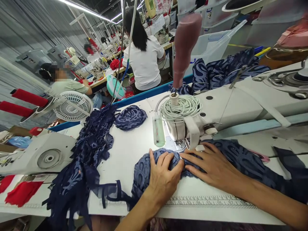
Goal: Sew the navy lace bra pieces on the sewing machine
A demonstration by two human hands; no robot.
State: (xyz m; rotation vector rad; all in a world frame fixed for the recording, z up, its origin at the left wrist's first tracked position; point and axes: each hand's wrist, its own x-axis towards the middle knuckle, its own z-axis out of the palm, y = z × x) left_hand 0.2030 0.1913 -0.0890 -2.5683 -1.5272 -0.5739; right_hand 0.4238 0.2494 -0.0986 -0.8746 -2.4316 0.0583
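Note:
A navy lace piece (141, 170) with a raised looping pattern lies at the needle area of a white sewing machine (176, 128). My left hand (163, 175) grips it from above, middle fingers and thumb bent onto the cloth, index finger stretched forward. Close beside it, my right hand (211, 166) lies flat over the lace just below the presser foot, fingers extended and apart. More navy lace (231, 154) runs under and behind my right wrist. What lies beneath both palms is hidden.
Navy trimmings (89, 154) pile up at the left, with a lace cup piece (131, 117) behind. A printed ruler (204, 202) edges the table. Coiled cord (181, 107) rests on the machine head. Bundled lace (216, 75) stands behind. Two people sit beyond, near a white fan (73, 106).

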